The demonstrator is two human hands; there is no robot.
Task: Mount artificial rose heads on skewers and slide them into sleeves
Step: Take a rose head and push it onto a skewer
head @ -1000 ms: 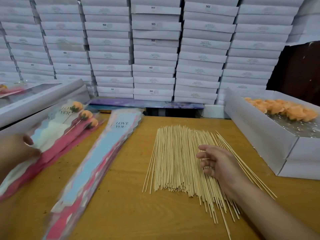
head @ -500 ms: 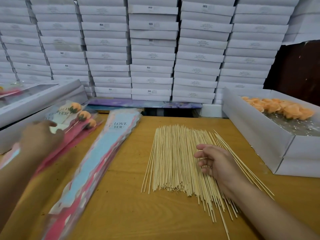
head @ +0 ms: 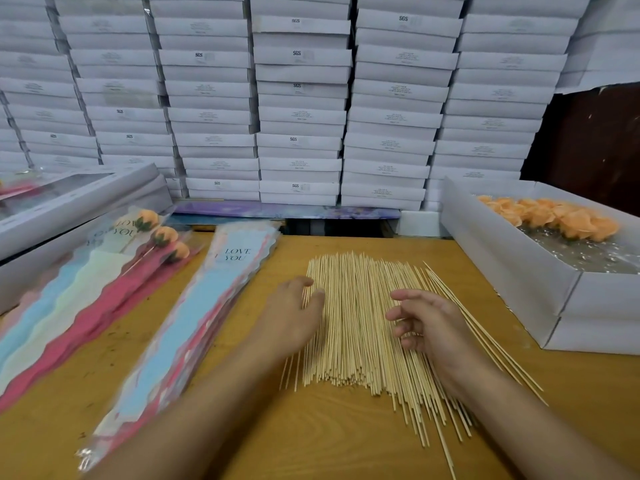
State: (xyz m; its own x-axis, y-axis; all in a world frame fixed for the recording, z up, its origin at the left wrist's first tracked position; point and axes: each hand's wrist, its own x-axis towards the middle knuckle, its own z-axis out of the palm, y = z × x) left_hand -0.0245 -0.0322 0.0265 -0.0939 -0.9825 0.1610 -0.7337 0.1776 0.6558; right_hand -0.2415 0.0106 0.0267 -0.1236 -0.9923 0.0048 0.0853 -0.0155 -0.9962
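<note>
Left hand (head: 294, 317) brought over from the sleeved roses to the skewers (head: 360, 320), fingers relaxed on their left edge; right hand (head: 429, 323) loosely curled, empty, above pile; skewers laid lengthwise, tips away.

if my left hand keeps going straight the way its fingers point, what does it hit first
Probably the pile of thin pale wooden skewers: the left hand points up and right, fingertips already at the pile's left edge, though contact is unclear.
</note>
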